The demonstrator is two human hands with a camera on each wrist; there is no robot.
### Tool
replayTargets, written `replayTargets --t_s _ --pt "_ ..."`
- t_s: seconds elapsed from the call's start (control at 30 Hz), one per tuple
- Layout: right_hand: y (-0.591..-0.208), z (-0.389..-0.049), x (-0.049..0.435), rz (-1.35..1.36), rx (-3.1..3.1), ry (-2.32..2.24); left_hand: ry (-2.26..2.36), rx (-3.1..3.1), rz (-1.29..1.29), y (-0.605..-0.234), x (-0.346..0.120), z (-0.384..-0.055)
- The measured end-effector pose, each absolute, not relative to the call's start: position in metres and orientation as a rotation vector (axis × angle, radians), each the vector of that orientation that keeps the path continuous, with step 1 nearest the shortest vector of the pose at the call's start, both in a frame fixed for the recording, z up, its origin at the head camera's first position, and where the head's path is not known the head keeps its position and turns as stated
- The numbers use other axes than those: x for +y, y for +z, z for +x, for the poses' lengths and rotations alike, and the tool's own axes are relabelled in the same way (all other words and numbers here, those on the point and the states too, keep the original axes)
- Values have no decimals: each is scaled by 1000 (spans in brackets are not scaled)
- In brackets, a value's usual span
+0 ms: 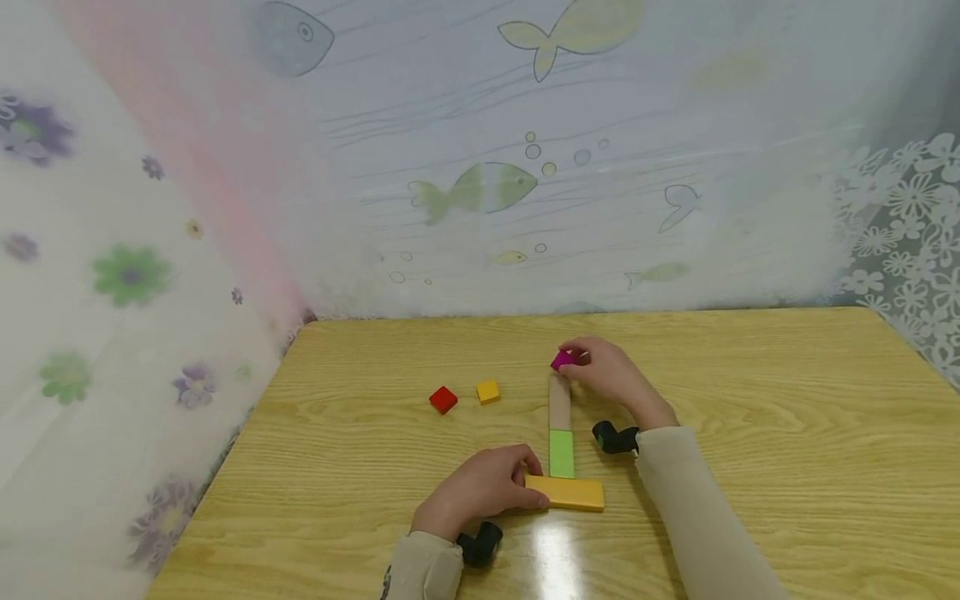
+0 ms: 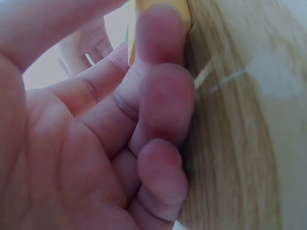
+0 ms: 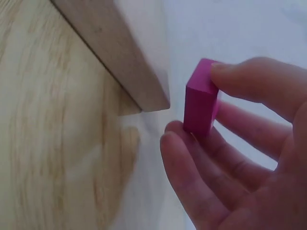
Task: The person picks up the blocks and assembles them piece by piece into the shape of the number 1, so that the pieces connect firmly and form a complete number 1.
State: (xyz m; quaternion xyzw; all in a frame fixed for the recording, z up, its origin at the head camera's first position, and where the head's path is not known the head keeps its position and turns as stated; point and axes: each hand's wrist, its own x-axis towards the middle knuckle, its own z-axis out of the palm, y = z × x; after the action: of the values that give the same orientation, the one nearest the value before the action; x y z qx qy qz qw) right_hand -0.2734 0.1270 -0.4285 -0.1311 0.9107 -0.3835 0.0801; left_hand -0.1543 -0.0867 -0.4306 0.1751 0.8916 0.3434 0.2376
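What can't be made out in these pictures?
Orange block: left wrist view, mostly behind the left hand.
Magenta block: head view, partly covered by the right hand.
Beige block: right wrist view, cut off by top edge.
Sleeve mark: head view, too small to read.

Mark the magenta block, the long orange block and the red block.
Magenta block [image 3: 200, 109]: right wrist view, on the face toward the camera.
Long orange block [image 1: 572, 492]: head view, middle of its top face.
Red block [image 1: 443, 398]: head view, on its top face.

Passage seems free between the yellow cube [image 1: 488, 392] and beige block [image 1: 559, 404].
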Motion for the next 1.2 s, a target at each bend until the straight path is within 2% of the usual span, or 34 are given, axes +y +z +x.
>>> replayTargets --t_s 0.4,1.2 --pt "-434 -274 139 -220 2749 -1104 974 2432 478 -430 -87 -154" --pt "-436 -284 144 -42 2628 -1168 966 2436 460 -427 -87 -153"
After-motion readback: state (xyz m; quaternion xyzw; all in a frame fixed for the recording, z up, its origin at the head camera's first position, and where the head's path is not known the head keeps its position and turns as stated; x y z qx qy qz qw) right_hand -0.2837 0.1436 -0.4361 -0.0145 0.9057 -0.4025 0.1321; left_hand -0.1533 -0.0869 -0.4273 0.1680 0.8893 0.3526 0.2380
